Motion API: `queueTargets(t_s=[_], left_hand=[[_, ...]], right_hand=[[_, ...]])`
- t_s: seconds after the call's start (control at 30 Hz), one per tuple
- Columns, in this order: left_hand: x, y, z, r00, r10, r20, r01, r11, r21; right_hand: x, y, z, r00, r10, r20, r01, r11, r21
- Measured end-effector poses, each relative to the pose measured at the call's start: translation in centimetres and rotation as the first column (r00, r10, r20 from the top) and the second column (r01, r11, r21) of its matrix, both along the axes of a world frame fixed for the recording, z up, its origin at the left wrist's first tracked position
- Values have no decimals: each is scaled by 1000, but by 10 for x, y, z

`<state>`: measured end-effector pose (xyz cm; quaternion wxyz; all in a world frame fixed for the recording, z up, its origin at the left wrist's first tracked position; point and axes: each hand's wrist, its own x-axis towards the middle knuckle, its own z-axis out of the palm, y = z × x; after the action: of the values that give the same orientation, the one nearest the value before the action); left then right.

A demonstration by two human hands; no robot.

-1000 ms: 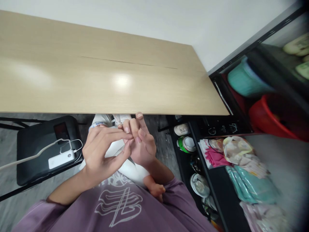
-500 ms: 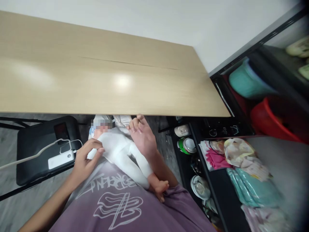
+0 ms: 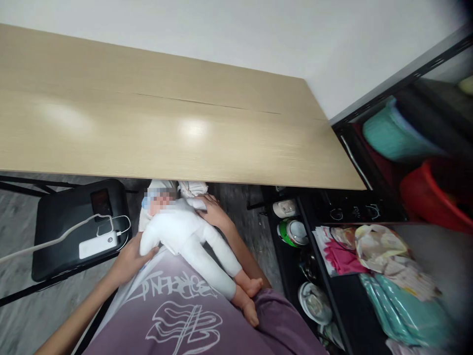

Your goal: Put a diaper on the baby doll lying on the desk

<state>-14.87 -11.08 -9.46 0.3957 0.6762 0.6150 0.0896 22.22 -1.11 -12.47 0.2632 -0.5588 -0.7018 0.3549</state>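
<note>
Doll (image 3: 185,236) in white suit, face up across lap, head just under table (image 3: 148,133) edge. Long axis diagonal: head toward table, bare feet toward torso, to the person's right. One hand on each doll arm. Left hand (image 3: 131,259) on the sleeve at the person's left, fingers curled shut around the cloth. Right hand (image 3: 214,214) against the other sleeve near the shoulder, fingers laid over it (wrapped or only resting: cannot tell). Power bank (image 3: 98,245) well apart, left.
</note>
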Motion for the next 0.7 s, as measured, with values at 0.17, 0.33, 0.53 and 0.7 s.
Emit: queueTargets(t_s=[0.17,0.33,0.53,0.7], left_hand=[[1,3,15,995,-32,90,26,998,59],[-5,-7,23,982,-25,189,13,998,64],[-5,-24,35,941,79,328,-91,996,22],[-1,-32,49,918,151,366,-184,981,58]], right_hand=[[-1,15,1,974,122,193,-121,993,-20],[-2,22,17,960,179,215,-193,980,47],[0,20,18,932,307,-191,-304,952,46],[10,11,37,886,458,-74,-461,887,-36]])
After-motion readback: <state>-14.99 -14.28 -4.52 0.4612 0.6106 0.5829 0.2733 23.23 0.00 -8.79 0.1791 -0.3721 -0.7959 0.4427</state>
